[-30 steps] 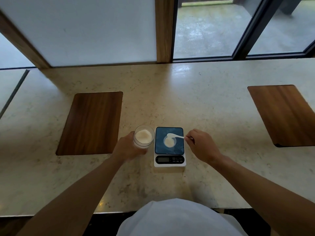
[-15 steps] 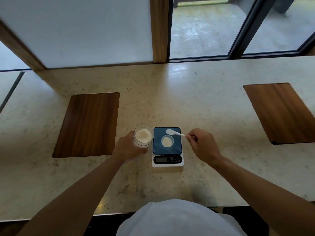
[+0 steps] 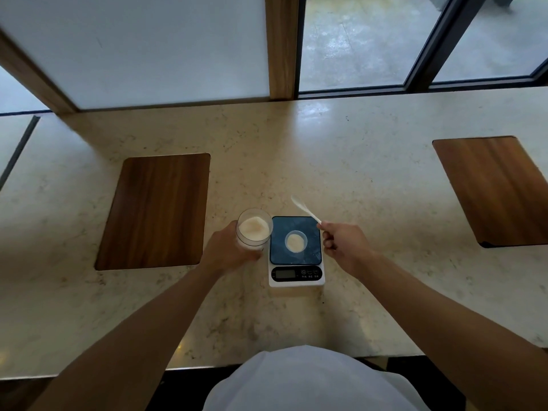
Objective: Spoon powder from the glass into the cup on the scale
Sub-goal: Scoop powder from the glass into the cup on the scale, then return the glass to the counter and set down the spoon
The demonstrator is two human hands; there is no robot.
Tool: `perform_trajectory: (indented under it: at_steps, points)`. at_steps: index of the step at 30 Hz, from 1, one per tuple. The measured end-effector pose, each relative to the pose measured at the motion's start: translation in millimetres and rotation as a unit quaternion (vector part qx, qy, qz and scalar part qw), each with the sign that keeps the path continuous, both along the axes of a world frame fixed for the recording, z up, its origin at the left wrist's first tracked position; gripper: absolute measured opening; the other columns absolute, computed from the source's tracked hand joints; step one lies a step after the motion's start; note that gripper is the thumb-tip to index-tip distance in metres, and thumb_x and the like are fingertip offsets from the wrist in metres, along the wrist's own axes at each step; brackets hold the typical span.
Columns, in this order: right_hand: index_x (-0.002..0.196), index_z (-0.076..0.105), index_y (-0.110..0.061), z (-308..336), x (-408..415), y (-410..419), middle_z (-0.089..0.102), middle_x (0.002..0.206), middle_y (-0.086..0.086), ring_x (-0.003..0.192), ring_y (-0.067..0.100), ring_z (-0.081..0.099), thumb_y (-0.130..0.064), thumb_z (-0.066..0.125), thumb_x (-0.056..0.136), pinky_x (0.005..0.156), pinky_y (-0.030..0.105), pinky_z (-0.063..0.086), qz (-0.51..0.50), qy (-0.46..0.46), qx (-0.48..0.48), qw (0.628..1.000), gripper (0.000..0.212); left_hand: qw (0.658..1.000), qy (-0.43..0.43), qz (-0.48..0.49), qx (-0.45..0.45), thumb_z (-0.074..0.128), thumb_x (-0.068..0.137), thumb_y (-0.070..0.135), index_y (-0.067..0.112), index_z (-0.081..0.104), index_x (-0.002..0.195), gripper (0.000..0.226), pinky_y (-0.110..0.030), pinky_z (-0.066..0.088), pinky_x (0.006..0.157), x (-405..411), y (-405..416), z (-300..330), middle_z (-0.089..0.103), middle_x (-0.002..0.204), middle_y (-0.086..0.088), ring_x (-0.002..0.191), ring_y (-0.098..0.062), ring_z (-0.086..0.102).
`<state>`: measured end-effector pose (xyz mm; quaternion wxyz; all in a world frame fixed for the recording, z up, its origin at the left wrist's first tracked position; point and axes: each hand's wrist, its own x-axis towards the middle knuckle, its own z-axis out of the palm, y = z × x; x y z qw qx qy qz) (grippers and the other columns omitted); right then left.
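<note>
The left hand (image 3: 228, 252) is wrapped around the glass (image 3: 254, 229), which stands on the tabletop (image 3: 355, 173) just left of the scale (image 3: 296, 252) and is well filled with powder (image 3: 253, 228). The right hand (image 3: 344, 244) is closed on the handle of a white spoon (image 3: 305, 209), whose bowl points up and away beyond the far edge of the scale. The cup (image 3: 295, 241) sits in the middle of the scale with some powder in it.

The likely risks are these: powder clinging to the raised spoon may flick onto the tabletop or the scale, and a sleeveless forearm crossing low toward the glass may nudge the light cup or press the scale, upsetting its reading.

A second ago the spoon's bowl was over the cup; now it is lifted clear and swung back.
</note>
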<state>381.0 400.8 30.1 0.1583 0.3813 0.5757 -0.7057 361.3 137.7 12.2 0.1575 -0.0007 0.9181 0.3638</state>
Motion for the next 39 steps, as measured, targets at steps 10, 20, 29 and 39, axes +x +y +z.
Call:
perform_trajectory:
  at_steps: [10,20,29,39]
  points:
    - [0.092,0.069,0.001,-3.6,-37.8,-27.5,0.049,0.059,0.0,0.047,0.009,0.038,-0.013,0.053,0.099,0.05,0.026,0.034,0.009,0.001,-0.09,0.996,0.023,1.0,-0.006,0.016,0.015,0.088,0.056,0.048,0.028,0.056,0.129,0.082,-0.043,0.053,0.093,-30.0,-13.7,-6.8,0.069,0.117,0.006,0.107,-0.018,0.064]
    - [0.098,0.071,0.001,-8.2,-101.0,-55.5,0.057,0.064,0.0,0.051,0.01,0.047,-0.014,0.058,0.096,0.047,0.025,0.04,0.044,-0.008,-0.109,0.993,0.02,0.999,0.008,0.033,0.032,0.087,0.054,0.051,0.028,0.056,0.127,0.083,-0.043,0.054,0.09,-80.3,-32.0,-15.0,0.068,0.116,0.007,0.105,-0.017,0.064]
    - [0.091,0.07,-0.001,-17.8,-162.4,-81.3,0.052,0.065,0.001,0.051,0.011,0.043,-0.011,0.057,0.094,0.047,0.025,0.036,0.069,-0.004,-0.116,0.991,0.016,0.997,0.029,0.054,0.047,0.09,0.056,0.046,0.022,0.056,0.129,0.083,-0.036,0.054,0.091,-132.8,-47.3,-20.7,0.068,0.118,0.006,0.107,-0.014,0.064]
    - [0.086,0.075,-0.007,-29.4,-221.2,-100.4,0.043,0.072,0.001,0.055,0.01,0.037,-0.01,0.062,0.088,0.05,0.025,0.034,0.077,0.008,-0.063,0.995,0.014,0.988,0.09,0.119,0.029,0.089,0.055,0.045,0.026,0.053,0.132,0.087,-0.026,0.048,0.088,-206.5,-55.3,-26.0,0.066,0.118,0.009,0.108,-0.013,0.062]
